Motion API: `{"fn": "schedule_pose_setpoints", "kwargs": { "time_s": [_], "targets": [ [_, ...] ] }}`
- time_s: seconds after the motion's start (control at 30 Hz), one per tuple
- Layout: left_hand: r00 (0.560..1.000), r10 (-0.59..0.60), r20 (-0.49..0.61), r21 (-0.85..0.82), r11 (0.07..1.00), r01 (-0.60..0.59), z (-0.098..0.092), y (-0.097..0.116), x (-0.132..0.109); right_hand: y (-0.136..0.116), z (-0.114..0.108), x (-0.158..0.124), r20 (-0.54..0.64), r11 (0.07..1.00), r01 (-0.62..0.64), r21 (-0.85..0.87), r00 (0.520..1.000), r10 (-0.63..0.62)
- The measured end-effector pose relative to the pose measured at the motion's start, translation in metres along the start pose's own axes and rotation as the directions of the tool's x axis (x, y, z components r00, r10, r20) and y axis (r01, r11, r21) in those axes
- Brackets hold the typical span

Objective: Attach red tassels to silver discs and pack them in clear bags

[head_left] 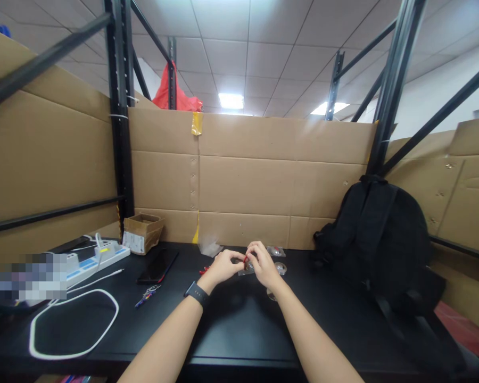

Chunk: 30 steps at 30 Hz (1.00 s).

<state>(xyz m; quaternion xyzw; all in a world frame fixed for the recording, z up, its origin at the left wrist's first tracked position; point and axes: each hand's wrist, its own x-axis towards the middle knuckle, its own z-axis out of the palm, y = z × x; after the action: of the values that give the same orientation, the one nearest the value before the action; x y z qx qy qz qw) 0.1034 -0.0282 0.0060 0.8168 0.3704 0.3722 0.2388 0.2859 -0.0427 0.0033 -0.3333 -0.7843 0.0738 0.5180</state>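
Left hand (226, 266) and right hand (262, 264) pinch small red piece (246, 259) between fingertips, piece above flat black counter (231, 324), clear round plastic item (280, 268) beside right hand, black fabric backpack (383, 234) at right.

Toward me the bare tabletop (239, 330) leaves my fingers (260, 247) room; rightward they could pass until the black backpack (383, 234) blocks them, ahead stands the cardboard wall (247, 186), and at far left the power strip (88, 269) and looped white cable (64, 357) obstruct
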Motion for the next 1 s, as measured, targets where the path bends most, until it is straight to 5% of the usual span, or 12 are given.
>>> {"fn": "schedule_pose_setpoints", "kwargs": {
  "time_s": [0.2, 0.33, 0.5, 0.67, 1.0],
  "targets": [
    [0.999, 0.035, -0.025, 0.141, 0.989, -0.031, -0.008, 0.007, -0.005, -0.008, -0.002, 0.003, 0.103, 0.997, -0.070, 0.017, 0.992, 0.068],
    [0.994, 0.057, -0.090, 0.249, 0.968, -0.033, -0.009, 0.006, -0.006, -0.004, -0.032, 0.001, 0.246, 0.979, -0.183, -0.086, 0.949, 0.199],
    [0.990, 0.095, -0.103, 0.295, 0.954, -0.061, -0.013, 0.007, -0.006, 0.013, -0.085, -0.011, 0.456, 0.871, -0.364, -0.331, 0.747, 0.485],
    [0.986, 0.066, -0.153, 0.304, 0.952, -0.017, -0.016, 0.006, -0.005, 0.022, -0.098, -0.017, 0.621, 0.808, -0.466, -0.360, 0.527, 0.580],
    [0.975, 0.046, -0.219, 0.270, 0.963, 0.016, -0.016, -0.005, -0.003, 0.020, -0.086, -0.018, 0.541, 0.806, -0.456, -0.378, 0.597, 0.592]
  ]
}}
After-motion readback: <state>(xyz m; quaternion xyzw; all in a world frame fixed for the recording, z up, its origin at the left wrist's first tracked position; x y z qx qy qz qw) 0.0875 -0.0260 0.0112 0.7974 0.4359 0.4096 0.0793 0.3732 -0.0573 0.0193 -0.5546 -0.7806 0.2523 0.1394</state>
